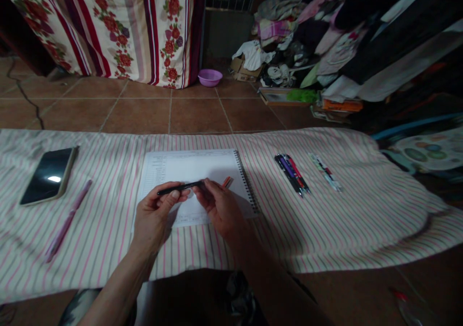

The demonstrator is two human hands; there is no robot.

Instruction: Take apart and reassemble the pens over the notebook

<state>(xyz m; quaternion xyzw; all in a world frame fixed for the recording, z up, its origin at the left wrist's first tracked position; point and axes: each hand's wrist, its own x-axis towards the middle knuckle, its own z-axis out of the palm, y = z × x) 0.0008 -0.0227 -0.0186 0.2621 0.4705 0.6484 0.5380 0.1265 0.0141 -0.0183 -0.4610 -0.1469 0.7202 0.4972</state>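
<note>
My left hand (pixel 155 217) pinches a thin black pen (pixel 179 187) and holds it level above a spiral notebook (pixel 197 171) that lies open on a striped cloth (pixel 325 224). At the pen's right end, my right hand (pixel 219 208) has its fingers closed on it. An orange pen (pixel 227 182) peeks out just behind my right hand, on the notebook page.
A dark phone (pixel 48 175) and a pink pen (pixel 67 222) lie on the cloth at the left. A bunch of coloured pens (pixel 292 172) and a white pen (pixel 325 172) lie at the right. Beyond are floor tiles, a purple bowl (pixel 210 77), a floral curtain (pixel 119 27) and piled clothes (pixel 325 32).
</note>
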